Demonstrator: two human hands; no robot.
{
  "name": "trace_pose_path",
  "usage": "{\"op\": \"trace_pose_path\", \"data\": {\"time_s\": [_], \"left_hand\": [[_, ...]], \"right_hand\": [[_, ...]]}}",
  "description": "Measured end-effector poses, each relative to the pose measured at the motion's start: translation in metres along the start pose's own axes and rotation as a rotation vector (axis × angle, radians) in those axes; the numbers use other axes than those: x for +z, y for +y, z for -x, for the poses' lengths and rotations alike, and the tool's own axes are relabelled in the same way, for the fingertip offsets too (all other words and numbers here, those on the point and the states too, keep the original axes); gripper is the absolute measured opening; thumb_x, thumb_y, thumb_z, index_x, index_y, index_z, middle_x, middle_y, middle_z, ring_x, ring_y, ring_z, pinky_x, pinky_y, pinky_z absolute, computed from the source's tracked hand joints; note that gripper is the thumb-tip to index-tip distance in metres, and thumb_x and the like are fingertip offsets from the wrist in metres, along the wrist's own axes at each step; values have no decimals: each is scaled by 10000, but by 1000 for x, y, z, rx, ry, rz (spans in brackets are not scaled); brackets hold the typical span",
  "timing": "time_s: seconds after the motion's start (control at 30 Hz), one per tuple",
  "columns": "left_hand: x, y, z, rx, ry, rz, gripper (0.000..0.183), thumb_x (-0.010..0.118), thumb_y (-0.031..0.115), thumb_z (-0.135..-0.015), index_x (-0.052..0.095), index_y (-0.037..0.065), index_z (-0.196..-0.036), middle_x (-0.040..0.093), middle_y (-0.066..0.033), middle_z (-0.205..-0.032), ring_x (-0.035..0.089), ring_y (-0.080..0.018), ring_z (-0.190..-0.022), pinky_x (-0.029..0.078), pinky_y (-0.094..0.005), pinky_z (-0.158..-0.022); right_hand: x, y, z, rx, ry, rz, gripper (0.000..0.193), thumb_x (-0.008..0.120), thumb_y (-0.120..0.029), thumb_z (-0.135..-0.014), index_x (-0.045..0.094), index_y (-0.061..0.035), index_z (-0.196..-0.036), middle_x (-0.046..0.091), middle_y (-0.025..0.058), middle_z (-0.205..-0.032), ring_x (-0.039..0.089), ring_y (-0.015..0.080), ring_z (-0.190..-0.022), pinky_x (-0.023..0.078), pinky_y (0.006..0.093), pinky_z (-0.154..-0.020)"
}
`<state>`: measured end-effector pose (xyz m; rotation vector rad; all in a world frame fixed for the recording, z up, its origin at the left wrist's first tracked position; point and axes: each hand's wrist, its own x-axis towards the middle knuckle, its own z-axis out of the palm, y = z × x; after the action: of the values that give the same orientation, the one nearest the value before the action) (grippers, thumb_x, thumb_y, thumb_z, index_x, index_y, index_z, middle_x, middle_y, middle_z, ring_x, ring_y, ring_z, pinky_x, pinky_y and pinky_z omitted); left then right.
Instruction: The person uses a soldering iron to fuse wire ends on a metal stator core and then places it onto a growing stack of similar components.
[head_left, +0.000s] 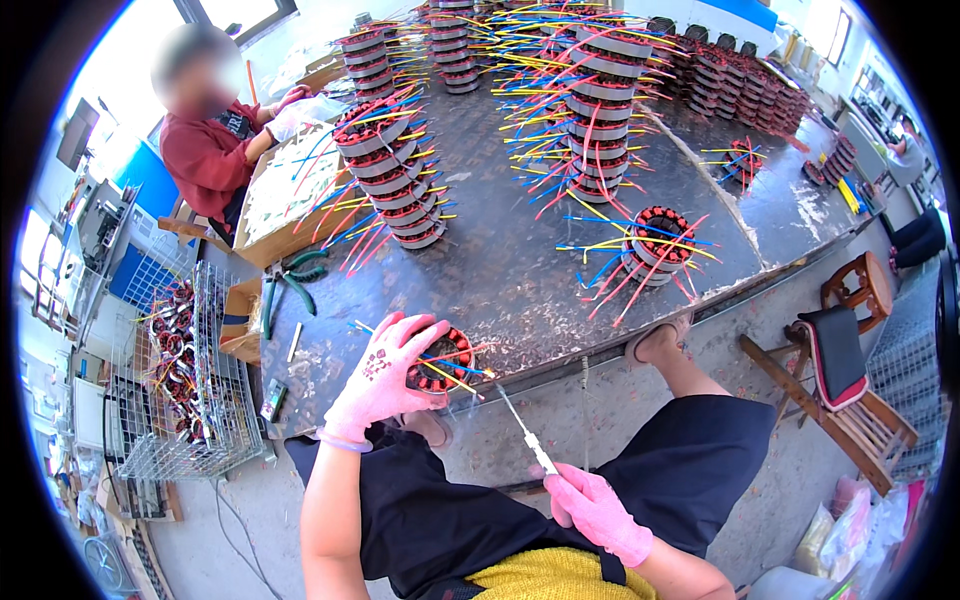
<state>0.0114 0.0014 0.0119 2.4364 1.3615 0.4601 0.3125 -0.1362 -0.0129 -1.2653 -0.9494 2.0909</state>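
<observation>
My left hand (387,370), in a pink glove, grips a motor stator (444,362) at the near edge of the dark table. The stator is a ring with red insulation and blue, red and yellow leads. In my right hand (600,512), also gloved in pink, is a slim white-handled tool (535,447) with a long thin metal shaft; its exact kind I cannot tell. The shaft's tip points at the ends of the yellow leads, where a small bright orange spot shows. Whether tip and leads touch is too small to tell.
Stacked stators (600,120) and another leaning stack (390,180) rise from the table (480,250). A short stack (655,250) stands right. Green-handled pliers (292,280) lie left, beyond a wire basket (190,380) of stators. A co-worker (205,150) sits far left; a wooden stool (835,370) stands right.
</observation>
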Motion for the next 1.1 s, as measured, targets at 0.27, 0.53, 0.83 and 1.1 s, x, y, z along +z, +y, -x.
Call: {"op": "trace_pose_path", "data": {"time_s": [0.27,0.53,0.83,1.1], "left_hand": [[2,-2,0,-4,3,-15,923,860,299,-575,484,123,-1400,495,-134,-1365,440,-374,-1295,278,-487,-1161],[1,-1,0,-2,-2,0,929,863,294,-566,487,130,-1399,492,-129,-1375,428,-391,-1304,282,-488,-1159],[0,1,1,-7,-4,-11,930,877,270,-554,493,100,-1384,495,-129,-1373,422,-375,-1313,276,-489,-1164],[-1,2,0,-10,0,-12,945,883,240,-530,495,97,-1380,502,-121,-1362,424,-370,-1308,284,-486,-1158]], "right_hand": [[-2,-1,3,-2,-1,-56,362,486,-257,-1030,565,-35,-1305,444,-53,-679,414,45,-571,326,217,-520],[1,-7,2,-13,-6,45,384,477,-276,-1031,562,-26,-1309,459,-51,-674,427,47,-571,343,223,-527],[0,-9,3,-12,-5,65,376,458,-257,-1037,556,-17,-1309,465,-42,-660,435,49,-569,354,230,-530],[1,-7,2,-19,-2,39,370,457,-251,-1034,560,-10,-1295,465,-31,-657,446,56,-564,360,240,-527]]}}
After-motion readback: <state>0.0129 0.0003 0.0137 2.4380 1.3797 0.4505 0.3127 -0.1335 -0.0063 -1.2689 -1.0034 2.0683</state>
